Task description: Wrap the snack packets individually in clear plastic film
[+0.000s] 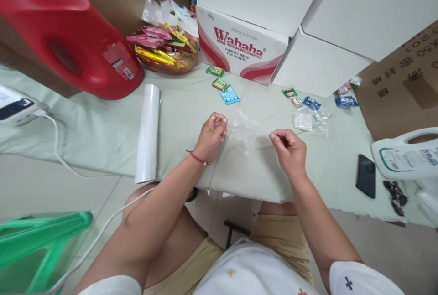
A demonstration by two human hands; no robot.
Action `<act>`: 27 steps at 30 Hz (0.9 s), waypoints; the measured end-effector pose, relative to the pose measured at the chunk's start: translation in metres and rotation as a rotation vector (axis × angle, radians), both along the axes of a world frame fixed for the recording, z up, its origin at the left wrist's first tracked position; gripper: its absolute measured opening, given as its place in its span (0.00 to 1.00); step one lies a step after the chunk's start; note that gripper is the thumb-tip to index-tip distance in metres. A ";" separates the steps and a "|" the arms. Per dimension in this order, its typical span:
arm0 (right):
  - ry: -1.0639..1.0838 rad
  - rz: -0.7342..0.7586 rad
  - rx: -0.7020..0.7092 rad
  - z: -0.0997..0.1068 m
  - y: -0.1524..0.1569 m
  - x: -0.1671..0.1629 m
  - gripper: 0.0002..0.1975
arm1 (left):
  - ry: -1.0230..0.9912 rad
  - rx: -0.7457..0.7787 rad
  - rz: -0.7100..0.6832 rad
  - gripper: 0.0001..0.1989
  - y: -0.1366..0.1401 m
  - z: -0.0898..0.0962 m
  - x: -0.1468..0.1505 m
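My left hand (212,136) is closed in a pinch at the left edge of a thin, clear plastic bag (245,131) over the table. To the right of the bag, my right hand (289,151) has thumb and forefinger pressed together; whether a bit of the film is between them cannot be made out. Beyond the bag lie a blue snack packet (229,95) and two small green-and-tan wrapped snacks (221,85). Right of them is another group of small wrapped snacks (297,101) beside a crumpled clear bag (304,120).
A roll of clear film (148,133) stretches along the left, near a red jug (82,49) and a bowl of snacks (164,53). White boxes and a Wahaha carton (242,44) line the back. At right are a phone (366,176), keys (396,197) and a white bottle (407,153).
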State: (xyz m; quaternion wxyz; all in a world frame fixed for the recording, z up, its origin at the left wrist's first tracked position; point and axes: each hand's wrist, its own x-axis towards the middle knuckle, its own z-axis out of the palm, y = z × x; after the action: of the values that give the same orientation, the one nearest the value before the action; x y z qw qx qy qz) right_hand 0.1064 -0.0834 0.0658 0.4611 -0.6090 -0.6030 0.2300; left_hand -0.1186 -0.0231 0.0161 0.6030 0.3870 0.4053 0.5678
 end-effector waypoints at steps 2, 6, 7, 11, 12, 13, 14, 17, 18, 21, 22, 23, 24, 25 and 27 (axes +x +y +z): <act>-0.023 -0.037 0.021 0.002 -0.002 0.002 0.13 | -0.012 0.044 0.019 0.20 0.000 -0.001 0.001; 0.302 -0.102 -0.289 -0.010 0.011 -0.009 0.23 | -0.047 0.069 -0.018 0.19 -0.006 -0.001 0.007; 0.402 -0.086 -0.395 -0.014 0.016 -0.014 0.25 | -0.052 0.071 -0.028 0.19 -0.008 -0.001 0.009; 0.635 0.036 -0.576 -0.020 0.031 -0.034 0.27 | -0.060 0.093 -0.049 0.18 -0.012 0.001 0.012; 0.661 0.033 -0.535 -0.020 0.033 -0.036 0.26 | -0.066 0.093 -0.039 0.18 -0.012 0.001 0.011; 0.677 0.010 -0.470 -0.019 0.035 -0.036 0.24 | -0.078 0.085 -0.023 0.17 -0.011 0.002 0.010; 0.685 -0.018 -0.396 -0.018 0.036 -0.034 0.21 | -0.096 0.067 -0.008 0.16 -0.010 0.003 0.008; 0.656 -0.052 -0.202 -0.017 0.038 -0.023 0.15 | -0.175 -0.046 0.014 0.15 -0.006 0.007 0.000; 0.636 -0.045 -0.169 -0.016 0.037 -0.020 0.15 | -0.199 -0.095 0.007 0.15 -0.005 0.008 -0.002; 0.584 -0.015 -0.170 -0.018 0.036 -0.014 0.14 | -0.214 -0.215 -0.059 0.14 -0.005 0.010 -0.004; 0.574 -0.010 -0.197 -0.020 0.035 -0.014 0.14 | -0.187 -0.239 -0.090 0.14 -0.005 0.010 -0.003; 0.567 -0.009 -0.235 -0.021 0.034 -0.014 0.14 | -0.144 -0.258 -0.124 0.15 -0.005 0.009 -0.002; 0.563 -0.017 -0.276 -0.023 0.032 -0.014 0.14 | -0.091 -0.273 -0.157 0.16 -0.006 0.007 -0.001; 0.558 -0.031 -0.317 -0.024 0.030 -0.015 0.15 | -0.038 -0.282 -0.187 0.16 -0.006 0.005 0.001; 0.531 -0.089 -0.374 -0.025 0.024 -0.015 0.17 | 0.025 -0.276 -0.223 0.17 -0.007 0.000 0.004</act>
State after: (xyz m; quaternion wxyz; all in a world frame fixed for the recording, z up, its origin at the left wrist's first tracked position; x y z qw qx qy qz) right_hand 0.0909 -0.0599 0.0405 0.4918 -0.6275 -0.3820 0.4673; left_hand -0.1146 -0.0306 0.0160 0.7046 0.3500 0.4414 0.4315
